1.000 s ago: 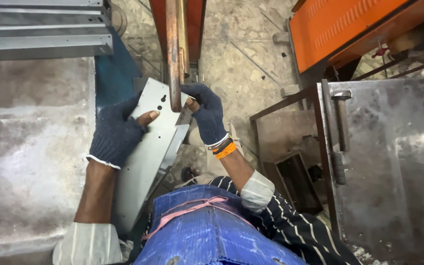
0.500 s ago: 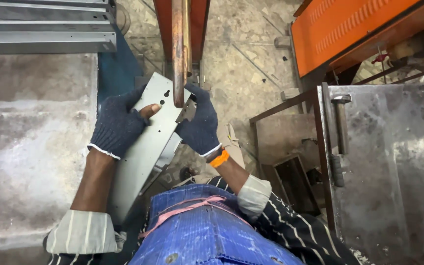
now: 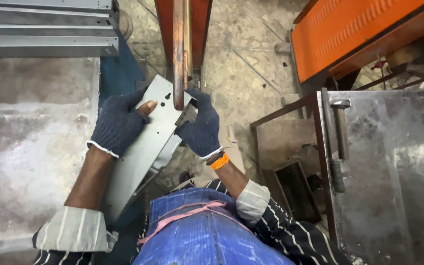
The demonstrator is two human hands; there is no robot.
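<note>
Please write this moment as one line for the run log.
left hand: holds metal panel | right hand: grips panel's top corner | copper rod: tip at panel | hammer: on right table

The floor (image 3: 251, 54) is grey concrete, stained and cracked, strewn with small bits of rubble. To the left of the hands lies a broad worn grey bench top (image 3: 25, 147), and above it, at the upper left, long grey metal channels (image 3: 45, 29) are stacked side by side. An orange machine housing (image 3: 349, 34) with a ribbed panel fills the upper right. To the right of the hands stands a scuffed steel table (image 3: 393, 172), a hammer (image 3: 340, 142) lying along its near edge. Below that table's frame sits a dark open metal box (image 3: 290, 189). The light is even and soft.
</note>
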